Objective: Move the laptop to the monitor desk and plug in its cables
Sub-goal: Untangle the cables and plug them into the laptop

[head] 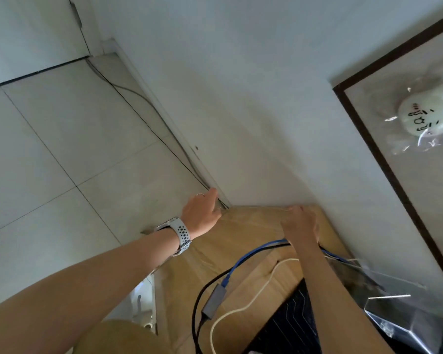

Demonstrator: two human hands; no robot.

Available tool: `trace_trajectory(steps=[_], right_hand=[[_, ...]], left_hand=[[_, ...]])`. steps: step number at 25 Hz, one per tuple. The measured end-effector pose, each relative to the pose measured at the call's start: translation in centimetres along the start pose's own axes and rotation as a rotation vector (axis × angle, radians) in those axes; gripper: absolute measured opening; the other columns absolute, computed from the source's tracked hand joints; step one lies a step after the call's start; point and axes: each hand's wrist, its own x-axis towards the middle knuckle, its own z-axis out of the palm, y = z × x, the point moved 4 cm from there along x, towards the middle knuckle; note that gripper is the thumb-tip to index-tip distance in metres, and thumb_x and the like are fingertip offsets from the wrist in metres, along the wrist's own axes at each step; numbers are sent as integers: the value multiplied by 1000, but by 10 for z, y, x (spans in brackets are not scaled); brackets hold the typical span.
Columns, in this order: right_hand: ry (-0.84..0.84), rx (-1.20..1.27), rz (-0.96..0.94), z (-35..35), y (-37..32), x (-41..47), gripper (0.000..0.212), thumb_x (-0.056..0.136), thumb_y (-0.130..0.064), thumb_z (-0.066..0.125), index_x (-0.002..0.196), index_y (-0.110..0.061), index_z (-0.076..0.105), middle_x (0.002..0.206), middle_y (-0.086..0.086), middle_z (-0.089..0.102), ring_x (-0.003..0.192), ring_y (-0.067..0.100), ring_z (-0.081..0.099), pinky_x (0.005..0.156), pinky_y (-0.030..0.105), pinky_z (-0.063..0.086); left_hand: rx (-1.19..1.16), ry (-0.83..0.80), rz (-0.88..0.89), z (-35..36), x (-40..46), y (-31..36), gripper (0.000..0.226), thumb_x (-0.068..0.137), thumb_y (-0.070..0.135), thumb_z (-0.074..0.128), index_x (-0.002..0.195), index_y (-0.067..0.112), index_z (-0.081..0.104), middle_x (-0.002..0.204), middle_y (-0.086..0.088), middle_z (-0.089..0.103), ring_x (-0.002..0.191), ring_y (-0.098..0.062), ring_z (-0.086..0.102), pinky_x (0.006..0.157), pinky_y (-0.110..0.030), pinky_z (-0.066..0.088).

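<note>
Laptop not identifiable with certainty; dark ridged item (289, 325) at bottom edge of wooden desk (243, 226), partly under right forearm. White cable (251, 300) looped across desk surface just left of dark item. Blue cable (248, 254) plugged into grey adapter (214, 300), with black cable (197, 297) curving alongside and running off bottom edge of view. Blue and black cables routed toward back of desk, passing under right hand (301, 223). Right hand at rear edge of desk beside wall (241, 98), fingers curled downward; thin pale cord (256, 208) visible along rear edge at fingertips, pinch on it not confirmable. Left hand (202, 213) at rear left corner of desk, fingers extended and relaxed toward gap between desk corner and wall base, nothing visibly held; ring on one finger, watch with perforated grey band (180, 235) on wrist. Clear plastic packaging (384, 302) on right side of desk. Dark-framed panel (363, 139) on wall at right, white object in clear wrap (425, 118) against it. Tiled floor (49, 149) at left, thin cable (138, 98) along baseboard.
</note>
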Motion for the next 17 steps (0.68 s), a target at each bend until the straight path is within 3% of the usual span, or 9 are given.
trace_trajectory(steps=[4,7,10,14,17], right_hand=[[-43,-342,-82,10,-6,25,34,81,-21,54,114,-16,55,123,9,58,120,29,47,99,41,37],[-80,-459,-85,19,-9,38,29,83,-16,50,111,-15,55,116,10,64,119,30,49,101,41,32],[-130,-512,-60,31,-11,41,32,84,-9,47,113,-14,59,113,8,67,121,29,51,111,44,23],[-182,-563,-106,44,-17,39,25,79,-8,49,91,-17,69,93,4,70,103,28,61,108,54,29],[-192,-576,-197,40,-29,27,21,81,-10,51,86,-20,69,91,0,69,99,25,61,103,46,35]], left_hand=[[4,-75,-26,20,17,-4,11,85,13,42,93,13,48,58,1,48,63,-22,45,86,-46,48],[-8,-137,-65,32,19,-12,16,82,11,39,94,15,48,61,2,48,69,-24,47,84,-45,48],[-23,-167,-104,38,19,-23,20,77,15,37,92,11,49,64,-4,53,69,-26,50,73,-46,51],[-32,-185,-153,41,19,-31,15,78,13,44,92,9,49,65,-6,51,63,-24,44,65,-42,47],[6,-188,-124,40,18,-27,14,83,13,44,95,11,50,63,-2,49,65,-23,46,67,-41,49]])
